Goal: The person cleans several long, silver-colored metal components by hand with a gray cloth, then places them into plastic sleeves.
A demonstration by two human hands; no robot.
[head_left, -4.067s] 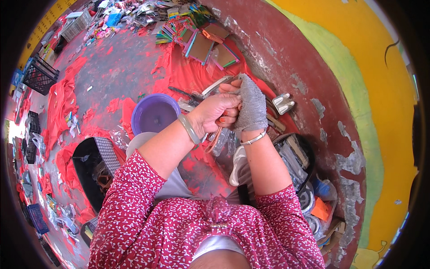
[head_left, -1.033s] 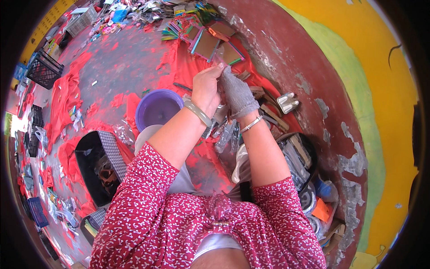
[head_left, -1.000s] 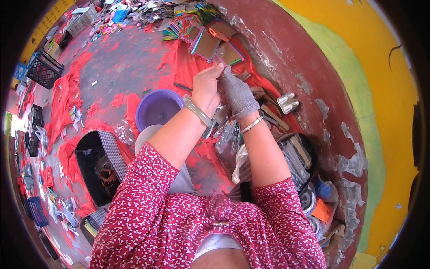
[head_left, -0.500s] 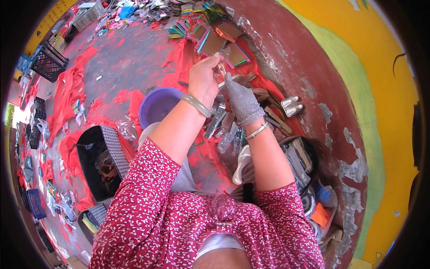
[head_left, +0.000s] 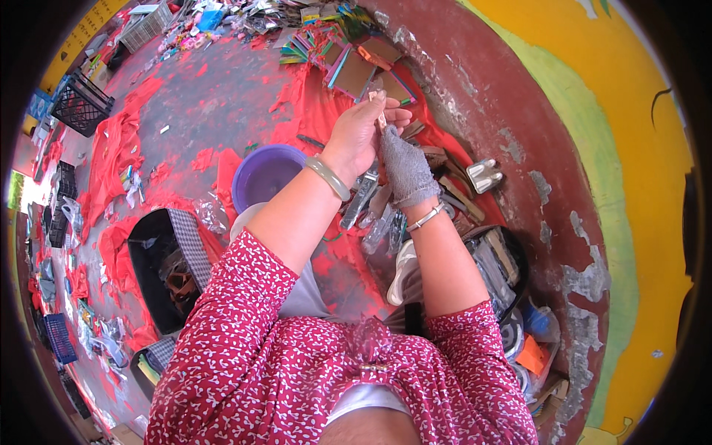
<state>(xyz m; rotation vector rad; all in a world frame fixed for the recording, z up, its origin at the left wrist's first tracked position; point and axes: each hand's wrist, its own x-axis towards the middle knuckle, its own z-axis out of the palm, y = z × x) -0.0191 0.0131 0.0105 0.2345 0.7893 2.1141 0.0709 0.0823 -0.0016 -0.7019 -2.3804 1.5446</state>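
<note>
Left hand point(head_left: 360, 137), bare: thumb pressed against the fingers, pinching a thin pale strip point(head_left: 382, 117); other fingertips poke out loosely to the right. Right hand point(head_left: 408, 169), in a grey knit glove, sits just beside it at the strip's lower end; fingers bunched, can't tell whether they pinch it. Strip is held up in front of the person, between the hands.

Edges: purple bucket point(head_left: 237, 182) is left of the hands, its rim near the left wrist. Red painted wall point(head_left: 512, 141) curves along the right side, a gap between it and the glove. A white molded piece point(head_left: 483, 175) lies in that gap, by the wall's foot. Ahead, red cloth point(head_left: 317, 96) runs up to a stack of boards point(head_left: 354, 76) with coloured edges. Plastic-wrapped packs point(head_left: 360, 202) are below the hands, near the shoe point(head_left: 403, 273). Grey floor point(head_left: 215, 96) stretches far left, from bucket toward black crate point(head_left: 83, 109). Black tub point(head_left: 526, 261), filled, stands beside the right forearm.
</note>
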